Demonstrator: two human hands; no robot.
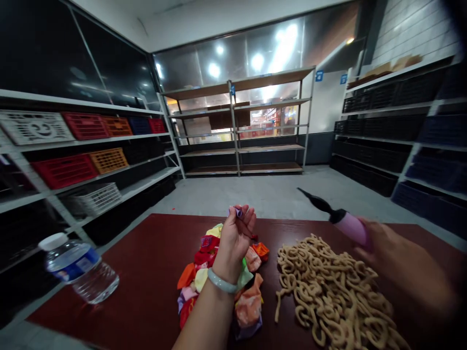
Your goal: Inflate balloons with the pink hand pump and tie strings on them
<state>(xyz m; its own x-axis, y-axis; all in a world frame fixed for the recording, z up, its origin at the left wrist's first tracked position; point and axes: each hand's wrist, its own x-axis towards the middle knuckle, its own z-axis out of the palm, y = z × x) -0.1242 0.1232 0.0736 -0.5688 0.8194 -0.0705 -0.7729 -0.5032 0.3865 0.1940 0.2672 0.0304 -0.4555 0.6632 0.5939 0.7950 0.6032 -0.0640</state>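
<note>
My left hand (235,236) is raised over a heap of flat coloured balloons (222,279), its fingers pinched on the neck of a small purple balloon (238,211). A pale green bangle sits on that wrist. My right hand (396,255), blurred at the right, grips a pink hand pump (348,226) with a long black nozzle pointing up and left toward the left hand. Nozzle tip and balloon are apart.
A dark red table (146,272) carries a pile of tan S-shaped hooks (333,291) at the right and a water bottle (78,270) lying at the left edge. Metal shelves with coloured crates line the left wall, dark crates the right.
</note>
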